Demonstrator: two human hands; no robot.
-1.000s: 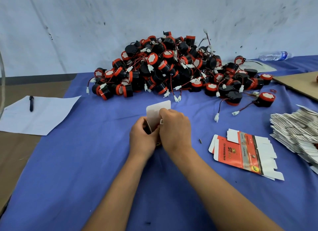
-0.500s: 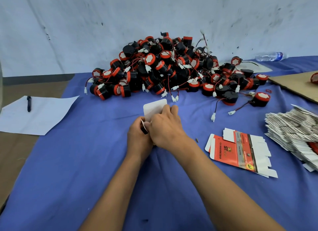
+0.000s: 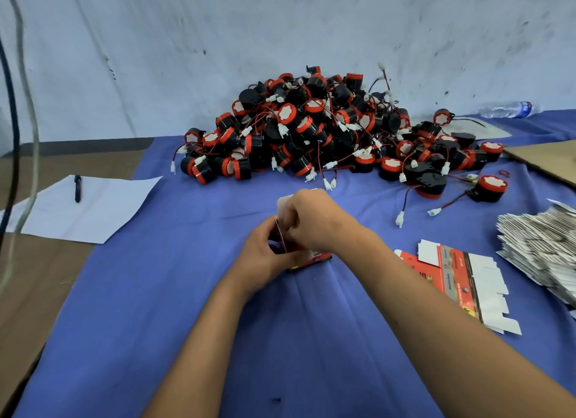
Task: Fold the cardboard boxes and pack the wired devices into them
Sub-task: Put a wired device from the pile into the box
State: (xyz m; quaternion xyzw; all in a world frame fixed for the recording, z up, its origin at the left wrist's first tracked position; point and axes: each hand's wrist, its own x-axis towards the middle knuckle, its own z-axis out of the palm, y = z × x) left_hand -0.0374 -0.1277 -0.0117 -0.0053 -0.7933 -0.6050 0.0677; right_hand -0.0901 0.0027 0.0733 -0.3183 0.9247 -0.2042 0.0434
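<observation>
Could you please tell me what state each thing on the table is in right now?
Box in hands: partly folded, white flap up.
Left hand: grips the box.
Right hand: pinches the flap.
Flat box: unfolded, lying flat.
Stack of box blanks: flat, piled.
Wired devices: heaped loose, unpacked.
Pen: lying on paper.
Water bottle: on its side.

Device pile behind hands; flat boxes right; paper left.

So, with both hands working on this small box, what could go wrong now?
The right hand covers the box and its white flap, so the flap could crease or miss its slot. The left hand grips one side only; the box might twist. In the pile, tangled wires could drag extra devices along.
</observation>
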